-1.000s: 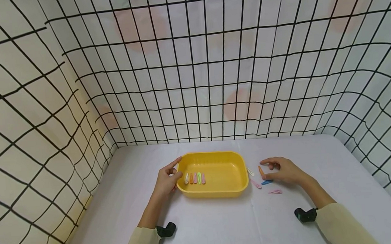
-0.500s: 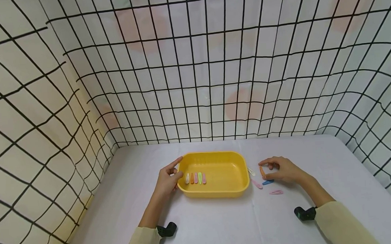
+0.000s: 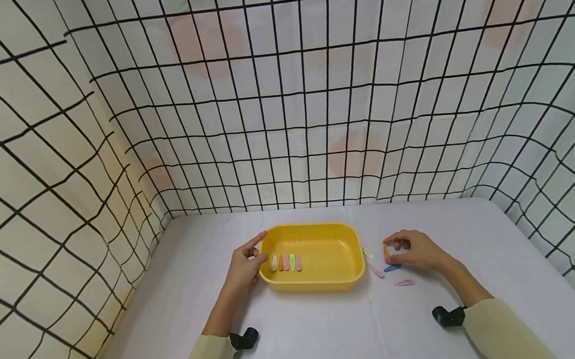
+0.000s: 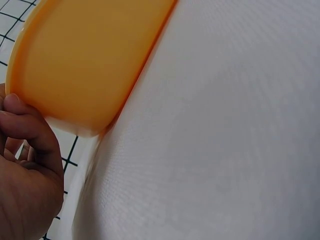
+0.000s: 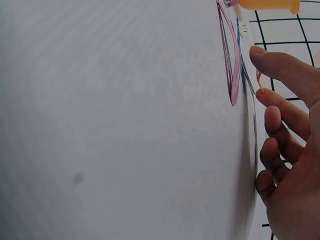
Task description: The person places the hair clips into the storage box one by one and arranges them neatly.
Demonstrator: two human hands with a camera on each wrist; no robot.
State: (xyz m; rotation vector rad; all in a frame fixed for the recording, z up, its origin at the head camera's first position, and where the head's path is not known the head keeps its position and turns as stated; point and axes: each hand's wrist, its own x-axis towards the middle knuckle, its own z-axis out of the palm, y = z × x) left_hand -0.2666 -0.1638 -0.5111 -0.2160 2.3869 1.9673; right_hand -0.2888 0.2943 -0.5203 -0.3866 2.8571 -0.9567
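My left hand (image 3: 244,266) grips the left end of a yellow tray (image 3: 314,286), its thumb over the rim. In the left wrist view that hand (image 4: 30,165) is at the tray's wall (image 4: 75,75). Inside the tray, several hair clips (image 3: 286,262) lie in a row at the left: white, orange, pink, green and pink. To the right of the tray, my right hand (image 3: 415,251) pinches an orange hair clip (image 3: 386,253) between thumb and index finger. The right wrist view shows this clip (image 5: 258,80) edge-on; the other fingers are curled.
Beside the right hand on the white cloth lie a blue clip (image 3: 392,268), a pink clip (image 3: 405,282), another pink clip (image 3: 376,271) and a white clip (image 3: 368,252) near the tray. Black grid netting (image 3: 306,126) stands behind the table.
In my right hand the orange clip has turned from slanting to nearly upright between the fingertips. The left hand and the tray have stayed in place.
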